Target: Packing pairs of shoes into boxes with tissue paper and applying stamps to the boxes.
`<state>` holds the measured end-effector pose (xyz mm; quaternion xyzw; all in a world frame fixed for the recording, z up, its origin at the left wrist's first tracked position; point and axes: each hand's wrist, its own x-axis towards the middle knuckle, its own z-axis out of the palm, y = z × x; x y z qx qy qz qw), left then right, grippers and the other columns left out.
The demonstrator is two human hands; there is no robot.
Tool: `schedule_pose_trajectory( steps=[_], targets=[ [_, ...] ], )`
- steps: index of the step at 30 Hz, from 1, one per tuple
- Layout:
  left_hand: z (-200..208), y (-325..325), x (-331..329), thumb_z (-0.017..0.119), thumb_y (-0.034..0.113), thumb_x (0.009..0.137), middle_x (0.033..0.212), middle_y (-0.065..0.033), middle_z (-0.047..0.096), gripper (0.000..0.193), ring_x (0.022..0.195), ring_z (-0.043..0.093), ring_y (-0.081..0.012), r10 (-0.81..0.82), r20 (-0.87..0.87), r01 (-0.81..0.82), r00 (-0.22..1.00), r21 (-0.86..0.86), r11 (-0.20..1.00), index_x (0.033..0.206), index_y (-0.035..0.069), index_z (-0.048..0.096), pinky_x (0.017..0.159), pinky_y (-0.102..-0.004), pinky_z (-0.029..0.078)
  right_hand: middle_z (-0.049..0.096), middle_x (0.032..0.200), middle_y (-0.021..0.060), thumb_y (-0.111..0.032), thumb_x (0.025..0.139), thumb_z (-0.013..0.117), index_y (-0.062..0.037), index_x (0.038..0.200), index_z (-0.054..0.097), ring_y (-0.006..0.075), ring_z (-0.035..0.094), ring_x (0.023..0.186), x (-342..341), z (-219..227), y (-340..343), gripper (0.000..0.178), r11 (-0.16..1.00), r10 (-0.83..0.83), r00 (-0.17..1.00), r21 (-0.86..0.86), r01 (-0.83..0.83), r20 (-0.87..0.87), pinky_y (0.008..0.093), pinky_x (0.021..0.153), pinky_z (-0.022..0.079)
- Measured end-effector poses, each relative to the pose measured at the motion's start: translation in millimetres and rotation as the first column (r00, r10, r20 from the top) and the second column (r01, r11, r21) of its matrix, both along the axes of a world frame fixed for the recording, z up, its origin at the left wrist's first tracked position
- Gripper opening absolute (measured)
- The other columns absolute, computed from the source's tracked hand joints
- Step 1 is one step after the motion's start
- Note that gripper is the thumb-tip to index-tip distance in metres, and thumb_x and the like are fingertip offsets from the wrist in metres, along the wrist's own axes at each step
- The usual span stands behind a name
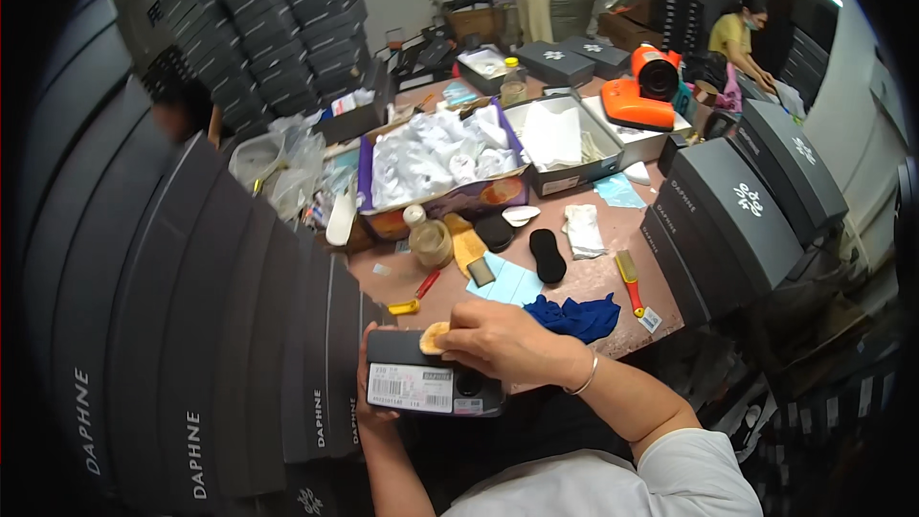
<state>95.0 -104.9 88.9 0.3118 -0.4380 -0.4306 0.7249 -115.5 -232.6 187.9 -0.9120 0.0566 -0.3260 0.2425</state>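
A dark grey shoe box (pixel 394 348) with a white label on its end is held close to me, its label side toward me. My left hand (pixel 369 373) is wrapped around its left side, fingers partly behind it. My right hand (pixel 498 340) pinches a small yellowish sponge pad (pixel 434 338) against the upper edge of the box. Just beyond the right wrist lies a crumpled blue cloth (pixel 576 316). Past the hands are light blue sheets (pixel 512 280) with a small brown block (pixel 481 273) on them.
Tall stacks of dark shoe boxes rise on my left (pixel 239 345) and right (pixel 732 220). On the table are a jar (pixel 431 243), a black brush (pixel 548 256), a red-handled brush (pixel 629 280), a carton of white tissue (pixel 440 158) and an orange machine (pixel 638 105). Two people work farther back.
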Motion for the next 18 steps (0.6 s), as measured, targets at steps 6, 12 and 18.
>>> schedule_pose_trajectory(
  steps=[6,12,18],
  targets=[
    [-9.0,3.9,4.5,0.098,0.028,0.035,0.140,-0.0089,0.046,0.140,0.131,0.043,-0.0216,-0.055,-0.074,0.055,0.996,-0.007,0.998,0.149,0.002,0.022,0.113,-0.0357,0.029,0.057,0.086,0.0096,-0.006,0.079,0.071,-0.0046,0.101,0.067,0.0266,0.057,0.077,-33.9,30.0,-18.7,0.023,0.979,-0.018,0.998,0.203,0.029,-0.055,0.0366,0.067,0.046],
    [-15.3,4.3,9.8,0.099,0.022,0.035,0.141,-0.0063,0.045,0.140,0.132,0.042,-0.0177,-0.085,-0.065,0.087,0.994,0.035,0.996,0.150,0.004,0.021,0.113,-0.0332,0.027,0.057,0.089,0.0061,-0.007,0.078,0.071,-0.0066,0.104,0.067,0.0232,0.056,0.082,-32.6,30.2,-14.1,0.026,0.988,0.106,0.944,-0.078,-0.136,-0.311,0.0348,0.071,0.046],
    [-14.3,6.2,10.1,0.099,0.021,0.035,0.141,-0.0064,0.044,0.141,0.132,0.041,-0.0172,-0.094,-0.071,0.098,0.993,0.057,0.993,0.151,0.004,0.019,0.113,-0.0328,0.026,0.055,0.087,0.0051,-0.008,0.076,0.066,-0.0059,0.097,0.068,0.0212,0.053,0.085,10.1,30.4,-15.2,0.021,0.936,0.213,0.919,-0.200,-0.289,-0.331,0.0319,0.075,0.045]
  ],
)
